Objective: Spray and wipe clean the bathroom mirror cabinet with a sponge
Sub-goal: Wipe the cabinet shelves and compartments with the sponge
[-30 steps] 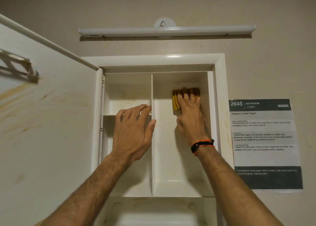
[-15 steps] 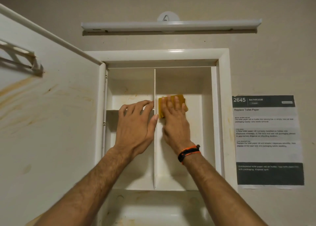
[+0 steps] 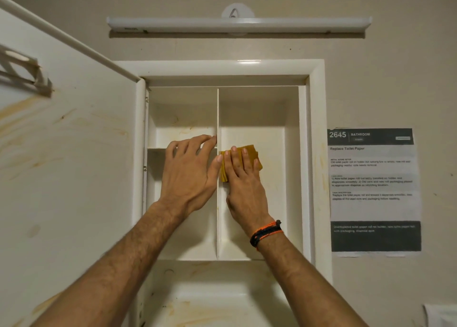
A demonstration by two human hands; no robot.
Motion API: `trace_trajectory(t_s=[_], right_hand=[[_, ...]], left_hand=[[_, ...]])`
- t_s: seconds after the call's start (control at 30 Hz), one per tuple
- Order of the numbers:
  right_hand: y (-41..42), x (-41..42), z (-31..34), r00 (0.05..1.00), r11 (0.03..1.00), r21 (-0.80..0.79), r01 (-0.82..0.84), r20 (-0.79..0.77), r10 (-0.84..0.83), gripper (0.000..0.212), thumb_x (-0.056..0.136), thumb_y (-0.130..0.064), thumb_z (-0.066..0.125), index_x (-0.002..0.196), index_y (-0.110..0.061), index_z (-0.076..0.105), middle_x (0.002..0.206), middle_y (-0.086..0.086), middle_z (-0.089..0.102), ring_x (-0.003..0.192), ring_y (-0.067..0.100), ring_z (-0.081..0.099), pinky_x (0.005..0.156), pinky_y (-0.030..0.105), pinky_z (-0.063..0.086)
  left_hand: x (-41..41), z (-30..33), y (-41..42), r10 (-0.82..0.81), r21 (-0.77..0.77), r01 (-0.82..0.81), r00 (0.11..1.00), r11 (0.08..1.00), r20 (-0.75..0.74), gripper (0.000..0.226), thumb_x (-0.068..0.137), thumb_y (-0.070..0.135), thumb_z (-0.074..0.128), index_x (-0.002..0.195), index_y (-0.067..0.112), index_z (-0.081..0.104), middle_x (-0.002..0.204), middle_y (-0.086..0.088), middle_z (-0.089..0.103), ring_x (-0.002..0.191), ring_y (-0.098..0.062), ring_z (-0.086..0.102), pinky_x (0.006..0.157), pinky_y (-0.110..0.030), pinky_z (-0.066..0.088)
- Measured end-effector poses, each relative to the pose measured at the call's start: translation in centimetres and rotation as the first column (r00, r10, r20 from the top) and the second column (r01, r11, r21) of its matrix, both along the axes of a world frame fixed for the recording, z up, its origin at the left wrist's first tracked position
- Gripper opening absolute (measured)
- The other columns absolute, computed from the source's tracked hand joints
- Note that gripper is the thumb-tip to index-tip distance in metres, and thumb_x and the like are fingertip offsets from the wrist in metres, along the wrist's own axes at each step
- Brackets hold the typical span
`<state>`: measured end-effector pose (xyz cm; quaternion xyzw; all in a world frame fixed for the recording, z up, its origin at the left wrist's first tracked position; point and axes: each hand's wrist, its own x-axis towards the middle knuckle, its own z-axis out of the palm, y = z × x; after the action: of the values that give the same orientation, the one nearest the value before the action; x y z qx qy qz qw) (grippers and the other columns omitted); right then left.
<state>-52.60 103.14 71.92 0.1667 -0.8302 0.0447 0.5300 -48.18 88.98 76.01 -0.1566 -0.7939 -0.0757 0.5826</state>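
Fingers of the right hand (image 3: 243, 175) lie straight and close together, flat on a yellow sponge (image 3: 249, 157), pressing it against the back panel of the cabinet's right compartment, just beside the vertical divider (image 3: 217, 215). The sponge shows past the fingertips at 12 o'clock and past the hand's edge at 9 o'clock, its layered side touching or nearly touching the divider. That forearm reaches up from 5 o'clock, with an orange and black wristband (image 3: 265, 232) at the wrist.

The left hand (image 3: 189, 175) reaches up from 7 o'clock, its fingers spread and slightly bent, holding nothing; the index fingertip and the thumb tip touch the divider's front edge, while the palm covers the small shelf (image 3: 155, 148) in the left compartment.

The mirror cabinet (image 3: 316, 153) stands open, its stained door (image 3: 74, 178) swung out toward 9 o'clock. At 12 o'clock above it hangs a light bar (image 3: 238, 24); at 3 o'clock a printed sheet (image 3: 374, 190) is stuck on the wall.
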Motion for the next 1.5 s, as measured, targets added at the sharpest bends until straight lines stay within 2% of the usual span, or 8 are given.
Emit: trace_trajectory(t_s=[0.2, 0.33, 0.5, 0.73, 0.97, 1.13, 1.3, 1.5], right_hand=[[3.4, 0.5, 1.2, 0.995, 0.992, -0.090, 0.085, 0.059, -0.080, 0.090, 0.088, 0.005, 0.043, 0.154, -0.016, -0.014, 0.163, 0.007, -0.019, 0.148, 0.027, -0.022, 0.118, 0.044, -0.016], [4.7, 0.6, 1.9, 0.992, 0.987, -0.136, 0.087, 0.104, -0.073, 0.093, 0.088, 0.003, 0.048, 0.154, -0.017, -0.013, 0.163, 0.006, -0.018, 0.149, 0.027, -0.021, 0.119, 0.044, -0.014], [5.1, 0.8, -0.7, 0.992, 0.985, -0.151, 0.087, 0.102, -0.072, 0.092, 0.089, 0.002, 0.047, 0.152, -0.018, -0.018, 0.162, 0.005, -0.021, 0.148, 0.024, -0.023, 0.117, 0.038, -0.019], [2.8, 1.0, -0.7, 0.993, 0.977, -0.200, 0.078, 0.099, -0.059, 0.093, 0.085, 0.006, 0.045, 0.154, -0.013, -0.014, 0.162, 0.008, -0.020, 0.143, 0.025, -0.029, 0.117, 0.044, -0.017], [-1.4, 0.5, 1.0, 0.997, 0.995, -0.102, -0.005, 0.076, 0.013, 0.079, 0.091, 0.000, 0.036, 0.156, -0.013, -0.007, 0.164, 0.009, -0.013, 0.149, 0.030, -0.018, 0.122, 0.050, -0.007], [-1.3, 0.5, 0.2, 0.997, 0.996, -0.090, -0.008, 0.070, 0.014, 0.081, 0.089, 0.003, 0.035, 0.156, -0.013, -0.008, 0.163, 0.009, -0.015, 0.148, 0.031, -0.021, 0.121, 0.048, -0.011], [-0.9, 0.9, -3.4, 0.994, 0.999, -0.053, -0.013, 0.106, 0.019, 0.085, 0.085, 0.006, 0.034, 0.155, -0.013, -0.012, 0.162, 0.007, -0.020, 0.146, 0.029, -0.027, 0.118, 0.044, -0.019], [0.6, 0.9, -4.5, 0.993, 1.000, -0.019, -0.008, 0.119, 0.010, 0.078, 0.093, 0.003, 0.031, 0.151, -0.017, -0.017, 0.161, 0.004, -0.023, 0.140, 0.024, -0.035, 0.111, 0.037, -0.029]], left_hand=[[-0.1, 0.0, -0.1, -0.011, 0.009, 0.012, 1.000, 1.000, -0.003, 0.051, 0.097, 0.045, 0.031, 0.135, 0.019, 0.053, 0.139, 0.000, 0.054, 0.126, -0.022, 0.048, 0.109, -0.041, 0.027], [0.1, -0.1, -0.1, -0.017, 0.009, 0.017, 1.000, 1.000, 0.004, 0.052, 0.097, 0.045, 0.030, 0.134, 0.018, 0.054, 0.139, 0.000, 0.054, 0.125, -0.023, 0.048, 0.108, -0.041, 0.027], [0.0, -0.1, -0.1, -0.017, 0.008, 0.017, 1.000, 1.000, 0.006, 0.052, 0.097, 0.045, 0.030, 0.134, 0.018, 0.053, 0.139, -0.001, 0.054, 0.125, -0.023, 0.049, 0.108, -0.042, 0.028], [0.0, -0.1, 0.0, -0.015, 0.011, 0.014, 1.000, 1.000, 0.011, 0.052, 0.097, 0.045, 0.030, 0.135, 0.018, 0.053, 0.140, -0.001, 0.053, 0.126, -0.022, 0.048, 0.110, -0.042, 0.026], [0.1, -0.1, 0.0, 0.003, 0.005, -0.003, 1.000, 1.000, 0.011, 0.052, 0.098, 0.045, 0.028, 0.136, 0.020, 0.052, 0.141, 0.002, 0.052, 0.127, -0.020, 0.046, 0.111, -0.040, 0.026], [0.1, 0.0, -0.1, -0.003, 0.004, 0.003, 1.000, 1.000, 0.006, 0.051, 0.097, 0.045, 0.029, 0.135, 0.020, 0.053, 0.140, 0.001, 0.053, 0.127, -0.021, 0.046, 0.110, -0.040, 0.026], [0.1, -0.1, 0.0, -0.007, 0.003, 0.007, 1.000, 1.000, 0.010, 0.052, 0.097, 0.045, 0.030, 0.134, 0.019, 0.054, 0.140, 0.000, 0.053, 0.126, -0.022, 0.047, 0.109, -0.041, 0.026], [0.1, 0.0, -0.1, -0.016, 0.006, 0.016, 1.000, 1.000, 0.011, 0.053, 0.097, 0.045, 0.030, 0.135, 0.018, 0.053, 0.141, -0.001, 0.053, 0.127, -0.022, 0.047, 0.109, -0.041, 0.025]])
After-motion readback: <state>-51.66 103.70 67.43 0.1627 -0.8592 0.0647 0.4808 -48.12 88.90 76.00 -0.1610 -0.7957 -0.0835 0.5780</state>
